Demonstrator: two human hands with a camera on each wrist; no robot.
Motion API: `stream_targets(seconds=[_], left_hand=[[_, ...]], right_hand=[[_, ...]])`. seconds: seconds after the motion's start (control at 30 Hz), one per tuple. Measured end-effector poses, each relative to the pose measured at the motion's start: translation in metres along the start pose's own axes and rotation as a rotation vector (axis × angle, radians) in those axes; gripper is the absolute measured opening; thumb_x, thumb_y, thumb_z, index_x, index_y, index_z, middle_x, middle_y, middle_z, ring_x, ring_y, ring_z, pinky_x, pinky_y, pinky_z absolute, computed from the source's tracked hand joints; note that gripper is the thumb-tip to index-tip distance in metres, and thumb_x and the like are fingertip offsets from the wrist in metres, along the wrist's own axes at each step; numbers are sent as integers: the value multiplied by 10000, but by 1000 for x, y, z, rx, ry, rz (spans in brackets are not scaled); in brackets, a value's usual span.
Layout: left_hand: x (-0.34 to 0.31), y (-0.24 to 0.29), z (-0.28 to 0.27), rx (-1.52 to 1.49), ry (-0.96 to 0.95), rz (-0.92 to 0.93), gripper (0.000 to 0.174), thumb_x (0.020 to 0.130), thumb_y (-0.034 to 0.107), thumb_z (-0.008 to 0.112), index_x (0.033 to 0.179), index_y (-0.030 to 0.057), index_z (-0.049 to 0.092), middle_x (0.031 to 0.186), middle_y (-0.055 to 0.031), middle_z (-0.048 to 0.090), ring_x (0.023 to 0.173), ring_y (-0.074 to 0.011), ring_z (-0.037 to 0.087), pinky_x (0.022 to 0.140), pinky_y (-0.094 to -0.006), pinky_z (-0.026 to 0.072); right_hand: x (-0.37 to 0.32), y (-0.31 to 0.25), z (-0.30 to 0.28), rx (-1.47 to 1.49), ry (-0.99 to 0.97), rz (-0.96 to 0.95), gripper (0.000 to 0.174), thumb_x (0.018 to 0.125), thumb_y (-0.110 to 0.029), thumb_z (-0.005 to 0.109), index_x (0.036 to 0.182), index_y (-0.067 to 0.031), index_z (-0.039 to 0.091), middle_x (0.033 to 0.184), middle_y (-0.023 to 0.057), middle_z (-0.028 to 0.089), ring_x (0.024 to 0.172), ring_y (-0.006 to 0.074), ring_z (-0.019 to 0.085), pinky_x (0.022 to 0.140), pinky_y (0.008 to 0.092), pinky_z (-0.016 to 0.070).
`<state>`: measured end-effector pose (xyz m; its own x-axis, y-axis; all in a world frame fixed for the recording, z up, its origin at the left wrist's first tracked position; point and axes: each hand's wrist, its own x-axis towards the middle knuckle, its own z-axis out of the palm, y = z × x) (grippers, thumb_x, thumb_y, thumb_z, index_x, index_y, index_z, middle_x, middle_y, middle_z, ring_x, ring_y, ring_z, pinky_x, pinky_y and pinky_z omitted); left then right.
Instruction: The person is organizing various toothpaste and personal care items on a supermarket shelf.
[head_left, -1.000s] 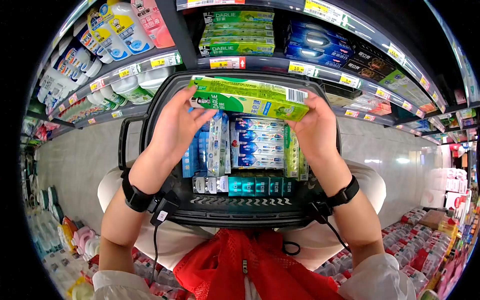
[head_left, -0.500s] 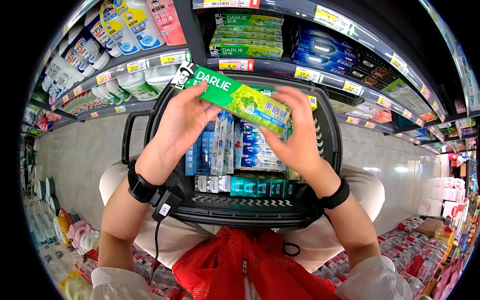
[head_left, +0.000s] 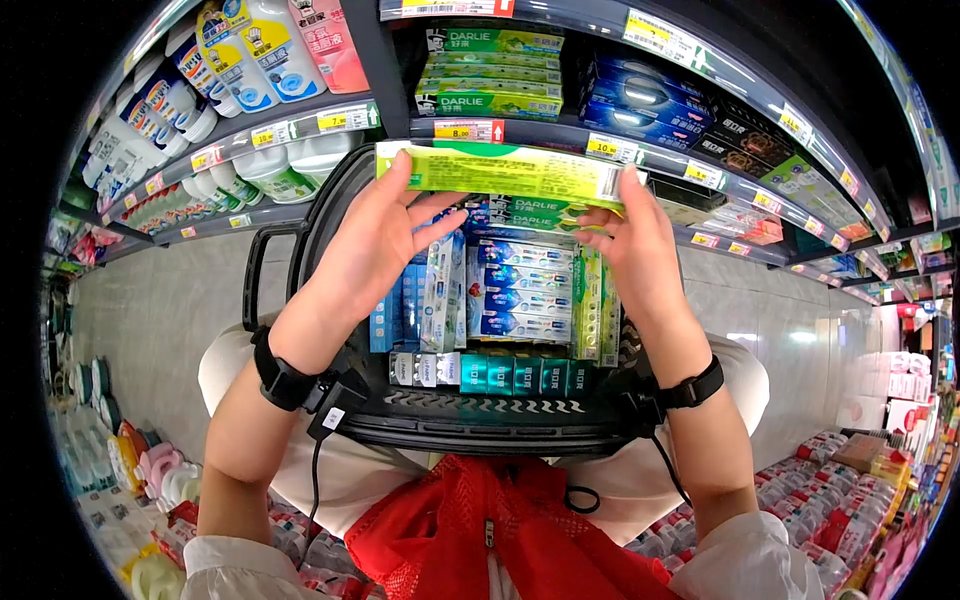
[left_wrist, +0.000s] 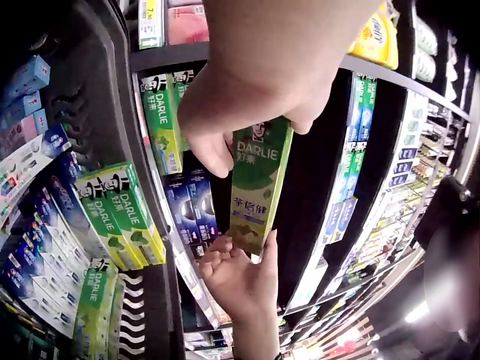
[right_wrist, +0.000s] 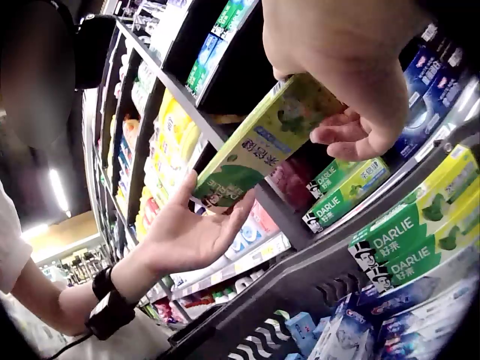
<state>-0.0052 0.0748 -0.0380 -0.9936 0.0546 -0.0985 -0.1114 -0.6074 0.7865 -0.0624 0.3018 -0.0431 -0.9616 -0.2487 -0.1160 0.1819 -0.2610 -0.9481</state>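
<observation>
In the head view, a green and yellow Darlie toothpaste box (head_left: 500,172) is held level above the far side of a black basket (head_left: 480,438). My left hand (head_left: 372,240) pinches its left end, thumb on the near face. The right end is pinched by my right hand (head_left: 640,240). Both wrist views show the box's green front and the fingers at its two ends. Below it, the basket holds blue and white toothpaste boxes (head_left: 525,290), more Darlie boxes (head_left: 588,310), and a front row of teal boxes (head_left: 512,374).
Just beyond the basket, a shelf carries stacked Darlie boxes (head_left: 490,100) and dark blue boxes (head_left: 640,95) behind a price rail (head_left: 545,138). White cleaner bottles (head_left: 240,60) stand on the left shelf. Wrapped bottle packs (head_left: 830,500) lie on the floor at right.
The toothpaste box has turned from its green front to a printed yellow-green side and gone from slanted to nearly level. My right hand has shifted outward to the box's right end.
</observation>
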Motion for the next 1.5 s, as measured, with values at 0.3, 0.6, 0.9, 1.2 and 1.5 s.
stream_targets(seconds=[0.3,0.6,0.9,1.2,1.5], left_hand=[[-7,0,8,274,-87,-71,462,901,335,460,1210,0,381,1163,-140,513,1043,-227,537,860,-346,435],[-11,-8,5,527,-125,-124,411,891,315,441,1145,-8,455,967,-129,588,965,-244,559,851,-371,432],[-5,-8,1,556,-86,-113,415,861,304,506,1139,0,461,986,-118,585,941,-220,566,850,-366,434],[-3,15,-4,738,-74,-12,595,860,444,487,1222,-17,387,1090,-142,549,965,-197,560,821,-312,447],[2,-13,-10,834,-35,-61,564,902,476,375,1172,-18,411,1015,-103,560,859,-160,554,806,-298,443]], right_hand=[[-2,0,0,116,46,-47,386,879,-479,410,843,-102,483,664,-22,401,597,101,389,606,258,350],[-13,10,5,195,179,-36,416,882,-506,356,785,-117,464,639,-17,371,585,125,360,589,270,310],[-19,19,6,407,134,114,470,861,-551,348,958,-113,490,833,34,554,656,149,457,647,328,369],[-14,-14,-4,292,64,271,339,862,-355,366,1033,-105,518,1010,34,577,873,162,508,733,324,373],[-13,2,-4,169,200,239,341,847,-303,374,976,-44,556,886,94,600,745,174,543,636,310,417]])
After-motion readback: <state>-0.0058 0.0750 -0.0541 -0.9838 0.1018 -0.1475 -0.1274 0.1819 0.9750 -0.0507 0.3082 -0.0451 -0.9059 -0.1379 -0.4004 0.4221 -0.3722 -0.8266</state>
